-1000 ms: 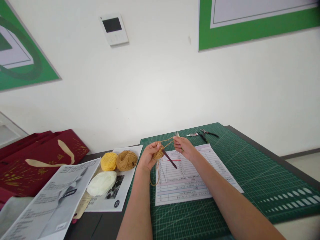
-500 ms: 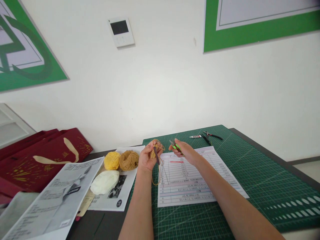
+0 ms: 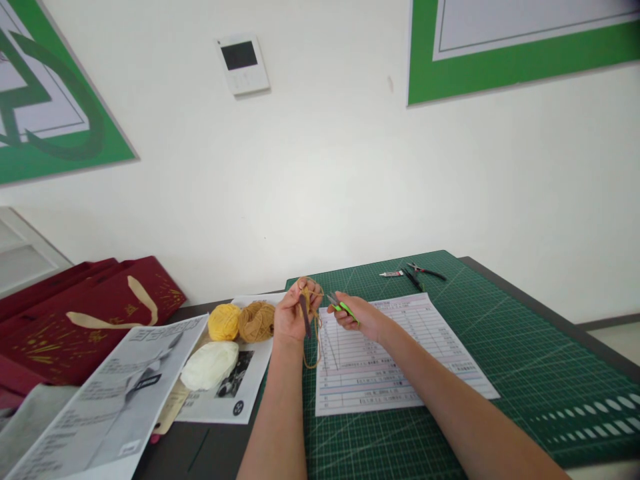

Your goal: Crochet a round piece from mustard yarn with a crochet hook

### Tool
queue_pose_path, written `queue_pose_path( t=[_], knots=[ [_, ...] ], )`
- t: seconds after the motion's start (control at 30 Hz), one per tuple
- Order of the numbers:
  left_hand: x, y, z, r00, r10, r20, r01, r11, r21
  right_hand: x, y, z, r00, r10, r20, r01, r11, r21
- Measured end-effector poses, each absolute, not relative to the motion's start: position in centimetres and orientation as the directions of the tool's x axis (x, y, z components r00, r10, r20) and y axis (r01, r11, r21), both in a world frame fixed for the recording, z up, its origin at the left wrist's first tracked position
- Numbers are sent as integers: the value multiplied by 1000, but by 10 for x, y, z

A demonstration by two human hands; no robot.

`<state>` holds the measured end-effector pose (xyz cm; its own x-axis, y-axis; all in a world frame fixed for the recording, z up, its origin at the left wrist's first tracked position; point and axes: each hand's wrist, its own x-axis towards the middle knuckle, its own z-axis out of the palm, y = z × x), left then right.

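Note:
In my left hand (image 3: 291,312) is a small tan crochet piece (image 3: 311,300), with a dark-handled crochet hook (image 3: 305,316) held against it. A loose strand of tan yarn (image 3: 314,366) hangs in a loop below the fingers. My right hand (image 3: 361,315) is closed around small green-handled scissors (image 3: 344,309). The blades point left, close to the yarn by my left hand; whether they touch it I cannot tell. Under both hands lies a printed chart sheet (image 3: 395,373).
The sheet rests on a green cutting mat (image 3: 530,373). A small tube (image 3: 391,274) and pliers (image 3: 426,271) lie at the back. On the left are yellow yarn (image 3: 223,323), tan yarn (image 3: 257,321), white stuffing or yarn (image 3: 210,366), printed papers (image 3: 115,400) and dark red bags (image 3: 100,313).
My right hand has moved left with the scissors, bringing the blades nearer the yarn. My left hand has shifted slightly left. The red stick on the sheet is now hidden.

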<state>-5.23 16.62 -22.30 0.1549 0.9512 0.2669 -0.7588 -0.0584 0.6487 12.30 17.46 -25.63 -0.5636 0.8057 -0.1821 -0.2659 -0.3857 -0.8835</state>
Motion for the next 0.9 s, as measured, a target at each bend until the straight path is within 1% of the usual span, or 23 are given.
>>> queue_pose_path(
  t=[0.37,0.9],
  knots=[
    [-48,164,-223,212,929,302,-742,-48,669,116,173,-255,-566,807,-166,-320,-401,-859],
    [-51,168,-226,266,926,267,-683,-14,731,119,176,-255,-569,823,7,-472,-319,-822]
  ],
)
